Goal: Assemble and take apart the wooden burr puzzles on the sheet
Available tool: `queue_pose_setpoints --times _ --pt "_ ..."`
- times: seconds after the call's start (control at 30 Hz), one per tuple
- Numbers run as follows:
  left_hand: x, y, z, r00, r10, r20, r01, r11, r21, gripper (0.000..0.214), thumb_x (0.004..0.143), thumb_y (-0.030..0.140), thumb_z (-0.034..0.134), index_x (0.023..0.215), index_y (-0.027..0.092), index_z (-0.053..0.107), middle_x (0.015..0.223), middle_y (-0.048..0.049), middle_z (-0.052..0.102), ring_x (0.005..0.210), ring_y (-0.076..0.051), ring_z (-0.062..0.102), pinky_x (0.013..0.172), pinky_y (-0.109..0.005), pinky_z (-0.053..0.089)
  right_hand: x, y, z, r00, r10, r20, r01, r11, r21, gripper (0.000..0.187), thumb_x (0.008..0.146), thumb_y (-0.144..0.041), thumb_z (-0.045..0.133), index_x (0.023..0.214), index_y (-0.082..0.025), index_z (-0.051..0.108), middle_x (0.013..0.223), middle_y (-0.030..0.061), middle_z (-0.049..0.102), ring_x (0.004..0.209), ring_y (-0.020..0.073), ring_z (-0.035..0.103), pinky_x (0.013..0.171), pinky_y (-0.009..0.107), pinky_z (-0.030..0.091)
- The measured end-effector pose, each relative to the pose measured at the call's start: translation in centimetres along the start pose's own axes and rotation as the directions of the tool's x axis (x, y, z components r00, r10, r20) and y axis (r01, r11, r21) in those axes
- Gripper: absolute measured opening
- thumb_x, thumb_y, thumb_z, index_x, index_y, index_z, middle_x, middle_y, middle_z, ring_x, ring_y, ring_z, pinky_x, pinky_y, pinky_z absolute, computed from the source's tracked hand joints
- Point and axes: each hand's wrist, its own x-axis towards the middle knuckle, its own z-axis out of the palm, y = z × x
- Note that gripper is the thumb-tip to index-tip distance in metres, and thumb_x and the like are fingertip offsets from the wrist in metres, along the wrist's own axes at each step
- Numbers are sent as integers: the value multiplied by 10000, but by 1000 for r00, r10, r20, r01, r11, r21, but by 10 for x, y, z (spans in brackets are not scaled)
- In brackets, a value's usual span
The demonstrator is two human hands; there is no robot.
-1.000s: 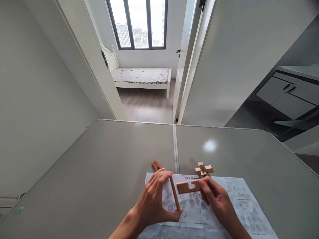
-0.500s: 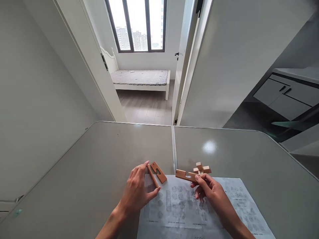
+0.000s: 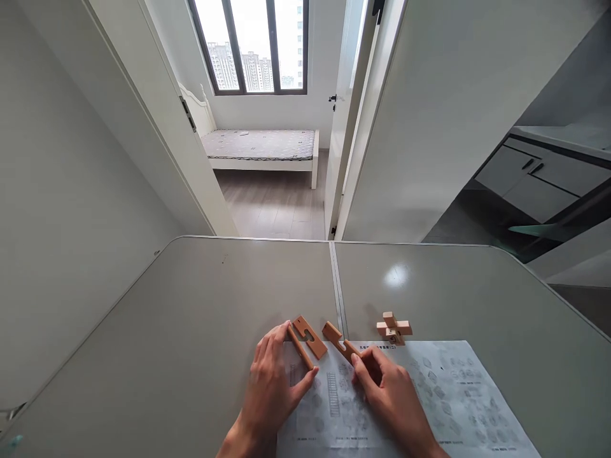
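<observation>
My left hand (image 3: pixel 277 378) is closed on a wooden puzzle piece (image 3: pixel 300 346) standing on its edge, gripped between fingertips and thumb. Just right of it a notched wooden puzzle piece (image 3: pixel 316 343) lies flat, half over the paper's top edge. Between thumb and fingers my right hand (image 3: pixel 389 388) pinches the near end of another notched wooden piece (image 3: pixel 331 332), which slants up to the left. Farther right stands a small cross-shaped block assembly (image 3: pixel 394 327) of paler wood, apart from both hands.
A printed instruction sheet (image 3: pixel 458 394) with diagrams lies under the hands on the grey table (image 3: pixel 229 292). A metal seam (image 3: pixel 337 280) runs down the table's middle. Beyond the table are a doorway, an open door (image 3: pixel 346 121) and a bed (image 3: pixel 262 145).
My right hand has moved left and nearer with its notched piece, away from the cross-shaped assembly, and the piece has turned steeper. My left hand keeps its grip; the view has shifted slightly.
</observation>
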Motion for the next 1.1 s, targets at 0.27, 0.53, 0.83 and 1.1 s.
queue_pose_setpoints --times 0.27,0.53,0.83,1.1 --pt "0 -3 -1 1000 -2 26 2 1000 -18 810 915 425 752 1588 248 338 1434 -165 613 1352 -381 592 1099 -555 530 1 3 12 994 -97 -60 78 962 -262 422 1026 -592 533 752 -281 610 638 25 702 545 242 642 545 299 371" --pt "0 -3 -3 1000 -7 19 7 999 -39 798 901 354 750 1588 232 363 1413 -153 608 1314 -358 600 1086 -522 545 -2 3 21 987 -150 -53 109 880 -463 507 1093 -586 380 761 -255 574 656 12 719 558 214 686 543 263 374" --pt "-1 -7 1 1000 -1 28 2 1000 -21 884 918 357 757 1660 250 289 1421 -151 571 1314 -354 569 1075 -518 552 -4 2 28 966 -237 -101 150 835 -530 530 1110 -577 357 752 -247 567 641 2 700 491 184 658 507 257 352" --pt "2 -6 1 999 27 34 -27 1000 0 886 932 389 755 1661 257 268 1424 -156 556 1305 -355 567 1070 -525 553 -5 6 31 936 -327 -133 204 808 -553 511 1121 -543 370 759 -233 555 635 1 686 466 164 633 495 251 326"
